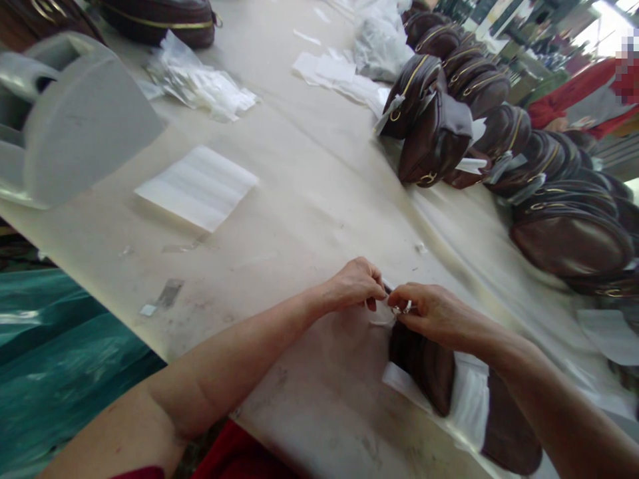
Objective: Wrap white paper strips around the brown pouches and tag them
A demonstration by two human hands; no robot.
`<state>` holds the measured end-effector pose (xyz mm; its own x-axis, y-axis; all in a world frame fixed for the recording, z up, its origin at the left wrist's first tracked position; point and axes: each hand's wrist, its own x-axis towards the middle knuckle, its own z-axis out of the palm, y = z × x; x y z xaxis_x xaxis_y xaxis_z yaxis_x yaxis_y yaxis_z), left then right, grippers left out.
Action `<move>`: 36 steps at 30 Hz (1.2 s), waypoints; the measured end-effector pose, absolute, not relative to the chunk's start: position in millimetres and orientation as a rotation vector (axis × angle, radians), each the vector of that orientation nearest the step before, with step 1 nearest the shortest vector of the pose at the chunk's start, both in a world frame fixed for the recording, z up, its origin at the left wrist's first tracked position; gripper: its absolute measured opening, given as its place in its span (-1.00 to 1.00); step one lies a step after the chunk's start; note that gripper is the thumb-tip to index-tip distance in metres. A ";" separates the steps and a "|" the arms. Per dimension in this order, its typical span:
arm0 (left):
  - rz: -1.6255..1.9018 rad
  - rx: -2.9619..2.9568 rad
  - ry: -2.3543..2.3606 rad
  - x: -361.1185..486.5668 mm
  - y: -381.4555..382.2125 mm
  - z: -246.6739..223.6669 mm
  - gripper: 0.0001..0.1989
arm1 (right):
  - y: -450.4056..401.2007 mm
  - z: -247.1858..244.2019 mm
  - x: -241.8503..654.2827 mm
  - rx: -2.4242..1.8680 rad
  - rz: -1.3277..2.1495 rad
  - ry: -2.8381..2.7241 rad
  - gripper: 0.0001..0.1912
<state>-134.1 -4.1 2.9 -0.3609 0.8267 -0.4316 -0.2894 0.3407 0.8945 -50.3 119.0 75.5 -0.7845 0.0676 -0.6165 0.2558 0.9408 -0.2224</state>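
Near the lower middle of the head view, my left hand (357, 286) and my right hand (429, 309) almost meet. The fingers of my left hand are pinched together at the end of a thin piece whose nature is unclear. My right hand pinches a small shiny metal part (401, 309), just above a dark brown leather bag (434, 372). White wrapping paper (469, 399) lies around the middle of this bag, and its far part reaches under my right forearm.
Many brown bags (572, 236) stand in rows along the right. A grey tape dispenser (90, 120), a folded white sheet (200, 186) and crumpled clear packets (200, 83) lie at the left of the table (299, 233). A person in red (574, 96) is at the upper right.
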 end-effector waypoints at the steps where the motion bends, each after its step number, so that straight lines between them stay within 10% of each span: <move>1: 1.259 0.530 1.517 -133.7 -3.9 2.1 -0.88 | 119.2 75.0 -50.1 0.223 -0.383 2.459 -0.70; 14: 0.729 1.491 1.933 -86.3 -1.0 -9.2 -0.71 | 118.1 77.5 -52.0 0.273 -0.364 2.440 -0.70; 36: 1.223 0.504 1.475 -127.3 -2.0 6.4 -0.82 | 117.6 69.7 -45.5 0.252 -0.266 2.550 -0.77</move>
<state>-127.3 -2.0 6.4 -0.3085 0.8311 -0.4628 -0.3014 0.3760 0.8762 -45.5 117.6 69.7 -0.8266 0.1231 -0.5492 0.2338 0.9627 -0.1361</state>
